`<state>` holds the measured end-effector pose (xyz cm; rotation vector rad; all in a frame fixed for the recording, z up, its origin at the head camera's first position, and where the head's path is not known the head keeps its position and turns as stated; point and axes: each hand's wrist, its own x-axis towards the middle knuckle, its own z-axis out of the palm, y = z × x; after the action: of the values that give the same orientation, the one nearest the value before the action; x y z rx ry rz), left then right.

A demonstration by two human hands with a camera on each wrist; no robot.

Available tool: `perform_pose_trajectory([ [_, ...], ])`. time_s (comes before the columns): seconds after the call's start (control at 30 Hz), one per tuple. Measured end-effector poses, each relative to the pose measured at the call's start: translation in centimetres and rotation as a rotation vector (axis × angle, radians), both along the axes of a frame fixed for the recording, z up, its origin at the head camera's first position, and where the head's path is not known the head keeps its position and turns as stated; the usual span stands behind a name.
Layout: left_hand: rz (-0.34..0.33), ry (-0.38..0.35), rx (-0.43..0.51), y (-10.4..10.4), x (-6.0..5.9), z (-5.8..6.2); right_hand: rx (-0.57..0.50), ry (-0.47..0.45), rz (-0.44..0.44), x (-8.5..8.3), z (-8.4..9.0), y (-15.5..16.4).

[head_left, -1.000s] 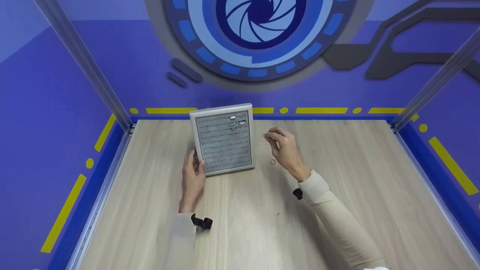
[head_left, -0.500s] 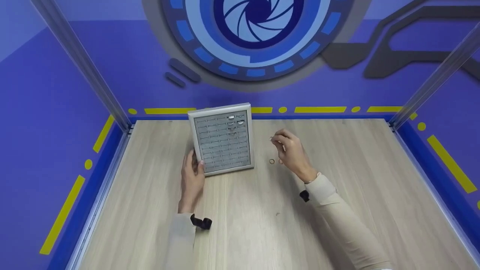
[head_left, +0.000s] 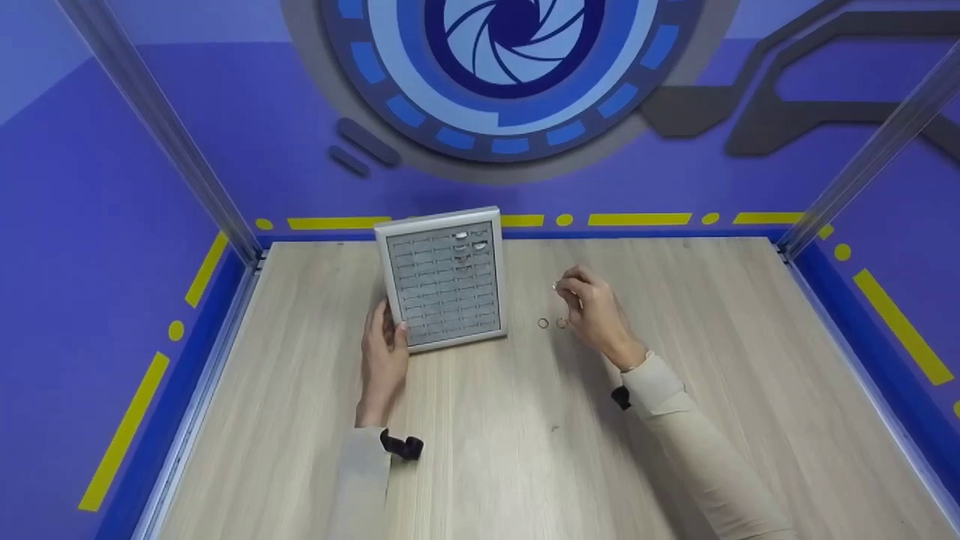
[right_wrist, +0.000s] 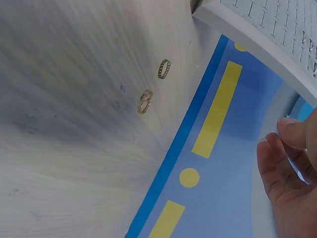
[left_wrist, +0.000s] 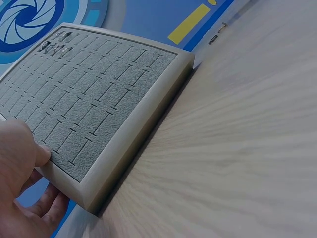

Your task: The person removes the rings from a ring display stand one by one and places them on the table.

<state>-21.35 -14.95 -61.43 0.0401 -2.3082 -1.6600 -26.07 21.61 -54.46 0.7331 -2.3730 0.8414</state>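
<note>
My left hand (head_left: 384, 364) grips the lower left edge of a ring display tray (head_left: 442, 300), which stands tilted up on the table. The thumb lies on its front frame; the other fingers go behind, as the left wrist view shows. Grey slotted padding fills the white frame, and several rings (head_left: 461, 236) sit in the upper right slots. To the right of the tray, my right hand (head_left: 600, 315) pinches a small shiny ring (head_left: 555, 286) above the table, mostly hidden by the fingertips. Below that hand lie two loose rings, one patterned (right_wrist: 164, 69), the other gold-coloured (right_wrist: 145, 102).
The light wood tabletop (head_left: 480, 450) runs back to a blue wall (head_left: 247, 135) with yellow markings. Metal posts (head_left: 165, 127) stand at the rear corners. A tiny dark speck (head_left: 555, 428) shows on the front part of the table.
My right hand has moved right and a little toward me, away from the tray, still pinching the ring. The second loose ring has come into view beneath it. The left hand keeps its hold.
</note>
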Motion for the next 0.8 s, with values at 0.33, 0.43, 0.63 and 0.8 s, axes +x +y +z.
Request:
perform_pose_trajectory([
  [0.33, 0.007, -0.002, 0.000, 0.0, 0.0, -0.1, 0.015, -0.059, -0.042, 0.2, -0.7, 1.5],
  [0.43, 0.005, -0.006, 0.005, 0.0, 0.0, -0.1, 0.022, -0.063, -0.061, 0.3, -1.0, 1.9],
  [0.63, 0.006, 0.005, 0.013, -0.1, -0.1, -0.2, 0.012, -0.066, -0.070, 0.4, -1.6, 2.5],
  [0.8, 0.000, 0.020, 0.021, -0.1, -0.1, -0.2, 0.010, -0.093, -0.087, 0.5, -1.8, 3.0],
])
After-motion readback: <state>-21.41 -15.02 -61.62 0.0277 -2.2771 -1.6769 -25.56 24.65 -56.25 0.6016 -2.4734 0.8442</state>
